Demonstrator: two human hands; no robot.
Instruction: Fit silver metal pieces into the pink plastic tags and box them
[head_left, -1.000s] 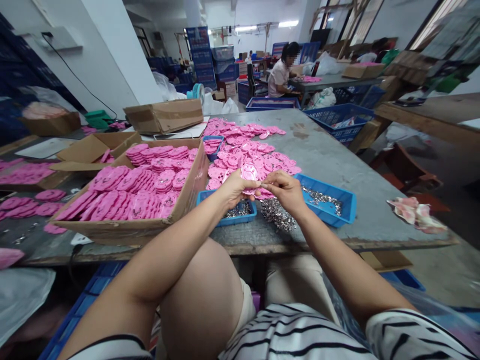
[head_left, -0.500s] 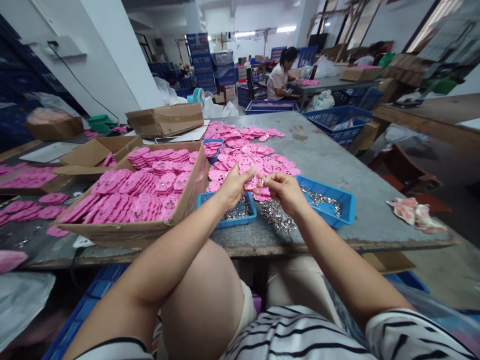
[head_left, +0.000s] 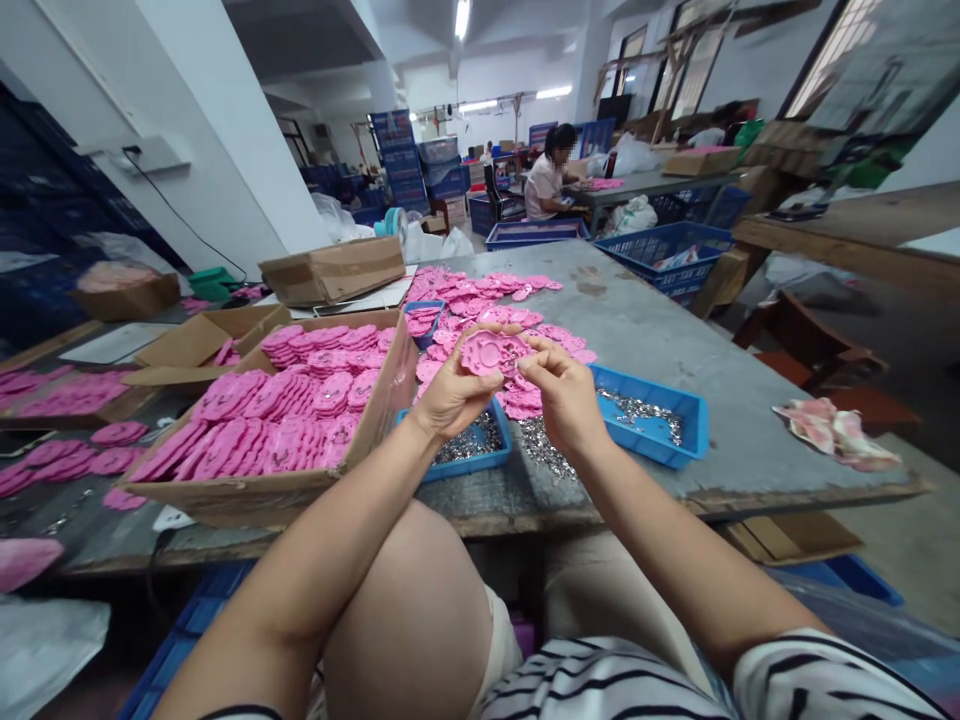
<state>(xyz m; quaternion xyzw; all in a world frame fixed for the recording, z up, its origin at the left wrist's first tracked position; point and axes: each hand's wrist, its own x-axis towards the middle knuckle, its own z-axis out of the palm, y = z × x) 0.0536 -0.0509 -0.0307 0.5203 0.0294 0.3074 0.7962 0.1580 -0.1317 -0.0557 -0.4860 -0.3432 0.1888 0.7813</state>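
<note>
My left hand (head_left: 452, 398) grips a pink plastic piece (head_left: 484, 352) with a scalloped edge, thumb in front and fingers behind. The piece is tilted up, showing a round recess and small shiny spots near its right side. My right hand (head_left: 568, 398) is closed in a pinch at that right edge; what lies between its fingertips is too small to make out. Below the hands, small silvery metal parts (head_left: 541, 448) lie heaped on the table between two blue trays, the left tray (head_left: 466, 466) and the right tray (head_left: 694, 440), which hold more of them.
A cardboard box (head_left: 247, 500) of stacked pink pieces stands at left. Loose pink pieces (head_left: 480, 295) spread over the grey table (head_left: 645, 330) beyond my hands. A crumpled cloth (head_left: 836, 432) lies at right. A person (head_left: 551, 180) sits at another table farther back.
The pink piece has been tilted to show its recessed face. My right hand has come against its right edge. The camera view has tipped upward slightly.
</note>
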